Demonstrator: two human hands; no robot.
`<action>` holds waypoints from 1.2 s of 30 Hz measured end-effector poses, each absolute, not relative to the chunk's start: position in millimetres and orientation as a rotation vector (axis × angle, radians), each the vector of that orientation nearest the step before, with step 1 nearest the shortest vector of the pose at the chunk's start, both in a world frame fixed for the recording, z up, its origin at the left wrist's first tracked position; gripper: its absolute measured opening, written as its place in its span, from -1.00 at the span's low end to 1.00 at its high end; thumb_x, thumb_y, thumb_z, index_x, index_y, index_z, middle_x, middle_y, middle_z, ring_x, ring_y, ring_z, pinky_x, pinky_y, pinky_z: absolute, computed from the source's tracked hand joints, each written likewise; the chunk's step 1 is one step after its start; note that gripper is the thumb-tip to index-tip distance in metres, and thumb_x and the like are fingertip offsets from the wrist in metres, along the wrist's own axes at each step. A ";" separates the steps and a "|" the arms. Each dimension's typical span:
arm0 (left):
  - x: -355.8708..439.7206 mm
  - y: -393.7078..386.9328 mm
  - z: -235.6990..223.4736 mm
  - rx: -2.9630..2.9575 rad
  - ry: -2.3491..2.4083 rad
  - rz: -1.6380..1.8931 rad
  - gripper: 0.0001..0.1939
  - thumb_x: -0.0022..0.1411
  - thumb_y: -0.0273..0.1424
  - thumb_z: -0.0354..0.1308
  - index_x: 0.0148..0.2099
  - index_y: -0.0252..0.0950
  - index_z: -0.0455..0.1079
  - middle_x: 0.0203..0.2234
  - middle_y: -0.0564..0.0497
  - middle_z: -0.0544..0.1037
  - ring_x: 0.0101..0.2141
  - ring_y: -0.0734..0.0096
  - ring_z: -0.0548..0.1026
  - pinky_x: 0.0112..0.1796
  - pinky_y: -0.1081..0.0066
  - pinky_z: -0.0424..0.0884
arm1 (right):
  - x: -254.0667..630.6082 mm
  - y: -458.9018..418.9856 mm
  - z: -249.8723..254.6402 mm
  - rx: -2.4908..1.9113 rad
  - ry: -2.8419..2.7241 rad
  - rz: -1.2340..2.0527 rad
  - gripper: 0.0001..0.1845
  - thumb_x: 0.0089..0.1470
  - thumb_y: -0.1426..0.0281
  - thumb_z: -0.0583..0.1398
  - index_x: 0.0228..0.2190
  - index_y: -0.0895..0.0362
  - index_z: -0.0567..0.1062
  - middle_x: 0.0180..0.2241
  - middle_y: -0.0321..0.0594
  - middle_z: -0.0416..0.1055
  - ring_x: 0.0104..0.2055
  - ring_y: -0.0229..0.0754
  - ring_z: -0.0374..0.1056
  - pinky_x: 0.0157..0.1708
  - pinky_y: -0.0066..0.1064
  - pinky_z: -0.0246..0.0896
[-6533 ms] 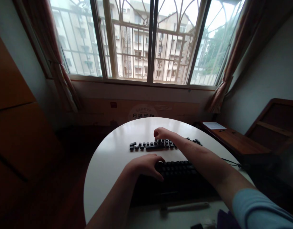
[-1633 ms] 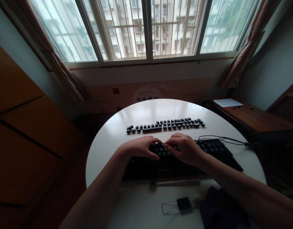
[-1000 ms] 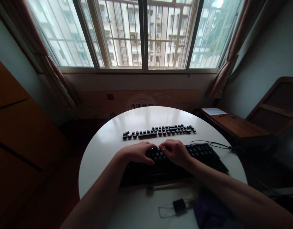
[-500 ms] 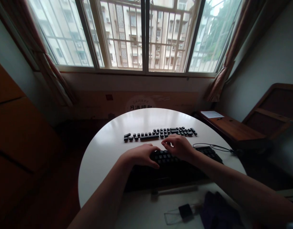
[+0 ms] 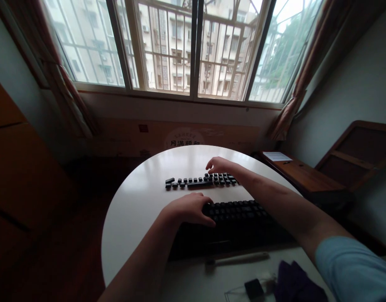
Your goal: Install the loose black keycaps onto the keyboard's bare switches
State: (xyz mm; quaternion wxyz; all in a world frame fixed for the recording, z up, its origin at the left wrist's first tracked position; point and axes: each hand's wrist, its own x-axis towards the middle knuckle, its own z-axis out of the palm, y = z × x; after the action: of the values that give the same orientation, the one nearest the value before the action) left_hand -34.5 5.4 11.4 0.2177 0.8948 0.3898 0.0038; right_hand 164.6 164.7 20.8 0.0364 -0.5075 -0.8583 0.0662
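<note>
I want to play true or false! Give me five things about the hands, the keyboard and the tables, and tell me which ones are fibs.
1. The left hand is at the black keyboard. True.
2. The right hand is down by the purple cloth. False: it is up by the loose keys, and the purple cloth is at the near side.
3. A sheet of paper lies on the brown wooden table. True.
4. The round table is bright red. False: the round table is white.
5. The loose keys are black. True.
</note>
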 end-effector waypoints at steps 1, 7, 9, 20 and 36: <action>-34.7 5.5 10.8 2.480 1.081 0.017 -0.25 -0.02 0.07 0.29 0.19 -0.13 0.37 -0.02 -0.08 0.49 -0.07 0.06 0.46 -0.13 0.29 0.38 | 162.1 168.2 21.5 -1.575 -2.663 0.220 -0.71 -0.05 0.40 0.36 -0.20 0.09 0.67 -0.23 -0.21 0.61 -0.26 -0.16 0.49 -0.28 -0.46 0.28; -34.3 3.4 12.5 2.502 1.096 0.031 -0.27 -0.04 0.06 0.30 0.14 -0.15 0.41 -0.09 -0.08 0.51 -0.13 0.07 0.48 -0.18 0.30 0.39 | 152.6 178.3 18.5 -1.592 -2.759 0.250 -0.67 -0.07 0.38 0.37 -0.18 0.07 0.67 -0.23 -0.23 0.62 -0.27 -0.18 0.49 -0.29 -0.50 0.27; -33.7 2.4 14.2 2.510 1.093 0.024 -0.29 -0.04 0.05 0.30 0.13 -0.16 0.42 -0.10 -0.08 0.52 -0.13 0.07 0.48 -0.18 0.29 0.39 | 151.2 178.6 15.9 -1.591 -2.767 0.240 -0.70 -0.06 0.38 0.36 -0.20 0.08 0.68 -0.25 -0.23 0.63 -0.27 -0.19 0.49 -0.29 -0.51 0.26; -35.0 2.5 12.6 2.486 1.092 0.032 -0.29 -0.02 0.04 0.29 0.14 -0.16 0.41 -0.06 -0.09 0.51 -0.11 0.06 0.49 -0.18 0.29 0.39 | 151.2 146.4 34.6 -1.514 -2.556 0.027 -0.77 0.08 0.39 0.24 -0.23 0.10 0.67 -0.23 -0.19 0.62 -0.20 -0.14 0.48 -0.23 -0.46 0.24; -36.7 9.8 21.0 2.416 1.097 -0.024 -0.55 0.20 -0.12 0.12 0.05 -0.22 0.49 -0.09 -0.07 0.59 -0.16 0.17 0.51 -0.17 0.36 0.37 | 206.1 -49.3 13.7 -1.027 -2.477 0.467 -0.83 0.08 0.38 0.27 -0.25 0.00 0.63 -0.36 -0.29 0.57 -0.37 -0.22 0.45 -0.33 -0.42 0.28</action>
State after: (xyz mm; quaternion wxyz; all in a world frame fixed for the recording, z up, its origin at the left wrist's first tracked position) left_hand -36.7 9.8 21.0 0.2417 0.8836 0.4010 -0.0089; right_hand 206.1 -49.3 13.7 0.2083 -0.3691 -0.8901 0.1678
